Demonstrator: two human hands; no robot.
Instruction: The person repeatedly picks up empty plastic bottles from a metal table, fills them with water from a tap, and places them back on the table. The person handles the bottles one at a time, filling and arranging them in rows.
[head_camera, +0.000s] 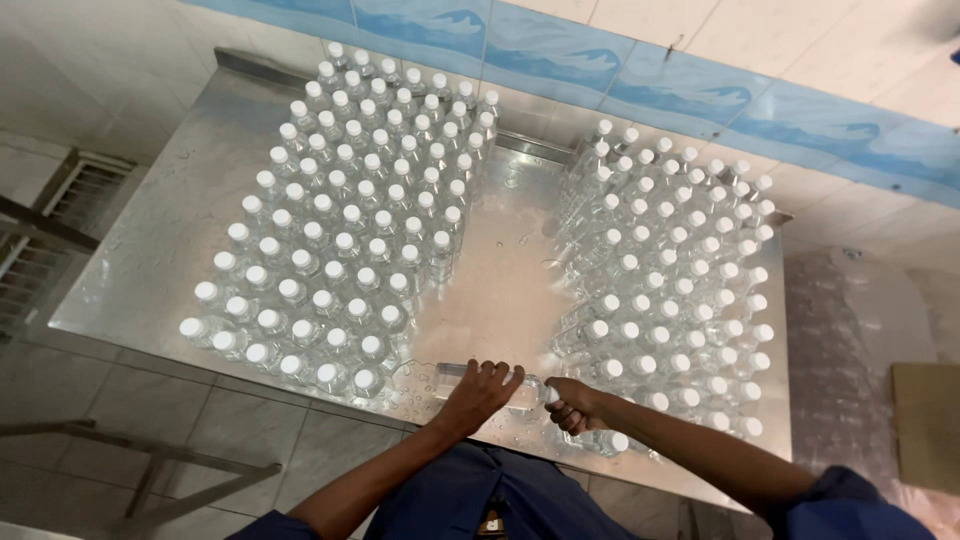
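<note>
A clear plastic bottle (523, 385) lies on its side at the near edge of a wet steel table (160, 250). My left hand (480, 395) rests over the bottle's body, fingers wrapped on it. My right hand (572, 402) grips the bottle's white-capped end. Both arms wear dark blue sleeves. To the left stands a large block of upright clear bottles with white caps (345, 215). A second block of the same bottles (680, 275) stands to the right, just beside my right hand.
A bare wet strip of table (500, 270) runs between the two bottle blocks. Tiled wall with a blue band (640, 80) lies behind the table. A metal frame (150, 470) stands on the tiled floor at left. A wrapped bundle of bottles (850, 340) sits at right.
</note>
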